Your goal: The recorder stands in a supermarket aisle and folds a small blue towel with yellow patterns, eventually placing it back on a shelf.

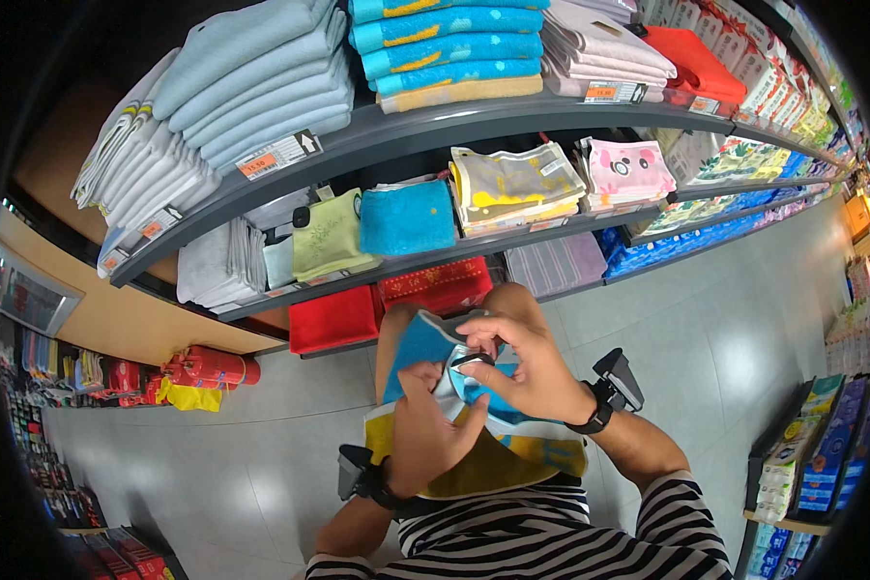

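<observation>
A blue and yellow towel (pixel 471 464) with a white border is spread across my lap. My right hand (pixel 529 362) pinches a small black object (pixel 476 359) with a pale edge between thumb and fingers, just above a bunched fold of the towel; what exactly it is, I cannot tell. Close by on the left, my left hand (pixel 435 420) grips the gathered white and blue cloth, its fingertips partly hidden in the fold. Both wrists carry black strapped devices.
Ahead stand shelves (pixel 435 130) with stacks of folded towels, including a blue pile (pixel 449 43) and red packs (pixel 333 319) low down. Red fire extinguishers (pixel 210 366) lie or stand at the left. A display rack (pixel 790 449) of packets is at the right. Grey tiles (pixel 188 464) form the floor.
</observation>
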### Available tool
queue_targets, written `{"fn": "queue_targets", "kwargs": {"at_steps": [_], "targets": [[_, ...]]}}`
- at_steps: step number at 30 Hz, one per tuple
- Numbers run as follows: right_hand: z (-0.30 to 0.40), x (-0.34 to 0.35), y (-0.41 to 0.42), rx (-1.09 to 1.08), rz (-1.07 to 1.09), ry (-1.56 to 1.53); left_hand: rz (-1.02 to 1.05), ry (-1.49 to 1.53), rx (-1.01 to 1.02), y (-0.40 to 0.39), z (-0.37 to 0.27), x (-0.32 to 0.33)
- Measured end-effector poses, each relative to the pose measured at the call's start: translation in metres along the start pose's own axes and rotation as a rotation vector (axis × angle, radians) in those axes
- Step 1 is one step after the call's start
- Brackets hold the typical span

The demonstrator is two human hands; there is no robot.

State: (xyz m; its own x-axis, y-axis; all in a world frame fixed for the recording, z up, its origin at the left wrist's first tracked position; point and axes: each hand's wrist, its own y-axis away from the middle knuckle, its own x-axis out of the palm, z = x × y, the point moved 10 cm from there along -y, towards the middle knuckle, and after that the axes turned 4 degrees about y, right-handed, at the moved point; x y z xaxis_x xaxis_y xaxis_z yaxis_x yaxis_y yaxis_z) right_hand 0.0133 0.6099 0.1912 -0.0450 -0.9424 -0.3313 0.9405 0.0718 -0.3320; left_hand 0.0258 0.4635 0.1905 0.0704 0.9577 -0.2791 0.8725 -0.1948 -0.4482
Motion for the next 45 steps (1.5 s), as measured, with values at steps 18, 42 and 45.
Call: {"fn": "queue_targets", "kwargs": {"at_steps": [18,42,45], "targets": [[0.077,-0.114,-0.014,-0.144,-0.324,-0.189,0.299,-0.451,0.089,-0.001,-0.04,-0.072],[0.148,-0.174,0.016,-0.322,-0.371,0.01,0.747,0.139,0.2,0.001,-0.054,0.035],[0.153,-0.171,0.015,-0.292,-0.436,0.083,0.691,0.192,0.167,0.016,-0.087,0.04]]}}
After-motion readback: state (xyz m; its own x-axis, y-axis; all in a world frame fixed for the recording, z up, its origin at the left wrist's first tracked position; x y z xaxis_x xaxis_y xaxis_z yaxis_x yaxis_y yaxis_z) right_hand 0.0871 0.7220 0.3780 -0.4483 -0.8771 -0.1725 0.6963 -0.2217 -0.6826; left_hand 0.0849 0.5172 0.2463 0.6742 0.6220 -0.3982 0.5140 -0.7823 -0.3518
